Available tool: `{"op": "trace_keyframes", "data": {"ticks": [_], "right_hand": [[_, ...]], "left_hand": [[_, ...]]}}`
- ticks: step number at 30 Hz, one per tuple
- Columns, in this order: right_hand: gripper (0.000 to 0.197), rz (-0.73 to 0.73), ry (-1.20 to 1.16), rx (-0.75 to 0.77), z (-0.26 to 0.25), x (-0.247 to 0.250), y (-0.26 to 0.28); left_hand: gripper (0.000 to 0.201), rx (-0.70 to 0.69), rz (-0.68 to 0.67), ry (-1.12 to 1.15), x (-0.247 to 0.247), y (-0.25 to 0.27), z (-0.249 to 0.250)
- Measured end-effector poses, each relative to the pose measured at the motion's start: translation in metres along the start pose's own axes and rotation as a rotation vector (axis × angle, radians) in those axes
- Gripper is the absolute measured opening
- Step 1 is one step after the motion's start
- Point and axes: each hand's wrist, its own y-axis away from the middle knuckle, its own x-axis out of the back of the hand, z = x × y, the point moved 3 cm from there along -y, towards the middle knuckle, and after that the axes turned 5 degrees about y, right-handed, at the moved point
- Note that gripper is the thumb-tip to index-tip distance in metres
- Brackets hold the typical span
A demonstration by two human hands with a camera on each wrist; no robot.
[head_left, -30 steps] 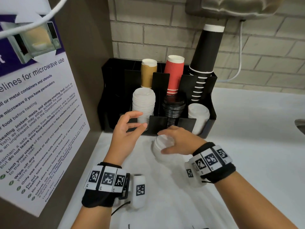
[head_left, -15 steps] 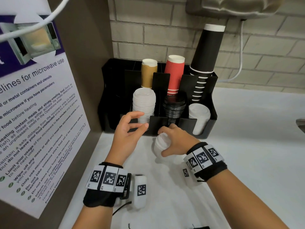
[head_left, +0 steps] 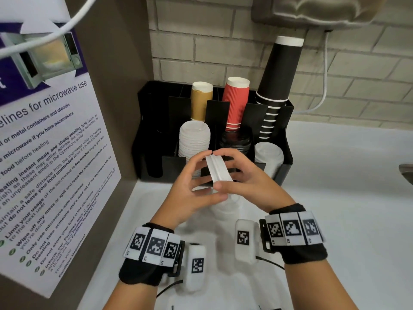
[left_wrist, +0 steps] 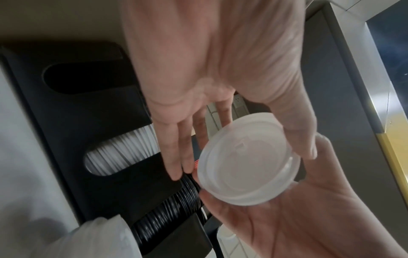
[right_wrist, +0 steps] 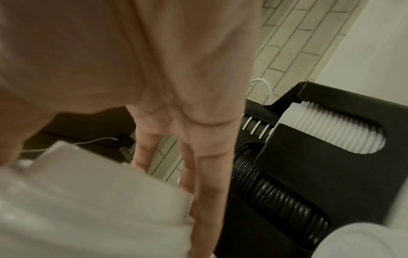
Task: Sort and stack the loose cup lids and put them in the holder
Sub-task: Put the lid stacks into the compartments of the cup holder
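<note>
Two nested white lids are held on edge in front of the black holder. My left hand pinches their rim between thumb and forefinger, and my right hand grips the other side. In the left wrist view the lid shows its hollow side, with my left thumb on its rim. The right wrist view shows it as a blurred lid. The holder's front slots hold a white lid stack, a black lid stack and sleeved white lids. A faint white stack of lids lies on the counter under my hands.
Tan cups, red cups and a tall stack of black cups stand in the holder's back row. A cabinet side with a microwave notice rises at the left. White counter stretches right, and a sink edge shows.
My right hand has lifted white lids off the counter and turned them on edge. My left hand, held apart before, has closed in and now pinches their rim.
</note>
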Motion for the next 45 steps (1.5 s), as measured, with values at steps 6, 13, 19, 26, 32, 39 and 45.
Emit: {"op": "trace_keyframes", "data": {"ticks": [6, 13, 19, 26, 32, 39, 45], "right_hand": [[0.057, 0.084, -0.058, 0.003, 0.004, 0.0, 0.002], [0.063, 0.045, -0.111, -0.002, 0.005, 0.002, 0.008], [0.065, 0.068, -0.111, 0.001, 0.004, 0.003, 0.01], [0.057, 0.148, -0.052, 0.067, 0.005, 0.001, 0.005], [0.05, 0.614, 0.058, 0.163, 0.0, 0.078, -0.011], [0.048, 0.512, 0.554, -0.069, 0.038, 0.143, -0.041], [0.057, 0.289, 0.795, -0.155, 0.053, 0.139, -0.045]], "left_hand": [[0.083, -0.02, 0.012, 0.012, 0.0, 0.001, 0.003], [0.092, 0.011, -0.003, 0.021, -0.002, 0.003, 0.003], [0.094, 0.019, -0.014, 0.033, -0.003, 0.002, 0.003], [0.094, 0.012, 0.016, -0.001, 0.002, 0.002, -0.001], [0.044, -0.025, 0.229, -0.108, 0.027, -0.001, 0.002], [0.034, -0.045, 0.282, -0.155, 0.04, -0.002, 0.0], [0.034, -0.037, 0.278, -0.156, 0.038, -0.002, -0.002]]}}
